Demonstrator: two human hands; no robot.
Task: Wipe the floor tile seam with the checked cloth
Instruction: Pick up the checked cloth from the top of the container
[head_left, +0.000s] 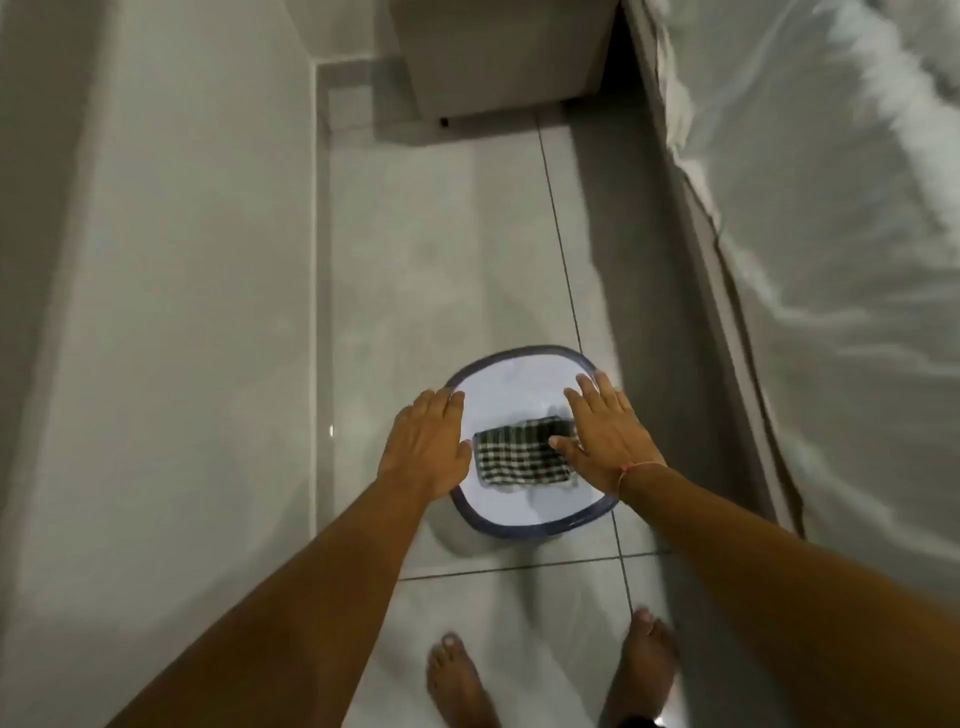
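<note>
**Hands reach into a basket for the checked cloth; the seam is not yet wiped**

A view from a head-worn camera looks down a narrow strip of glossy pale grey floor (441, 270). A plain wall (156, 260) runs along the left. On the right, a bed covered in wrinkled clear plastic (831, 234) fills the whole side, from near to far. At the far end stands a pale cabinet (498, 57).

A dark tile seam (561, 249) runs from the far cabinet toward the viewer, slightly right of centre. A second seam crosses it near the person's bare feet (644, 665), which stand at the bottom edge.

In the middle of the floor sits a round white basket (519, 535) with a dark blue rim. It stands over the long seam and hides part of it. Inside lies the checked cloth (514, 452), black and white, folded into a rectangle.

Both bare arms stretch forward and down. The left hand (426, 441) lies flat on the left rim of the basket, fingers spread wide, holding nothing. The right hand (605, 436) is open and spread over the right end of the cloth, its thumb touching the fabric; it has not closed on it. A thin cord circles the right wrist.

Judged from this, the task is at its very start. The cloth is not in hand and nowhere near the floor. Picking it up, bringing it down to the seam and wiping are all left to do. The basket would likely have to move for the covered stretch.
</note>
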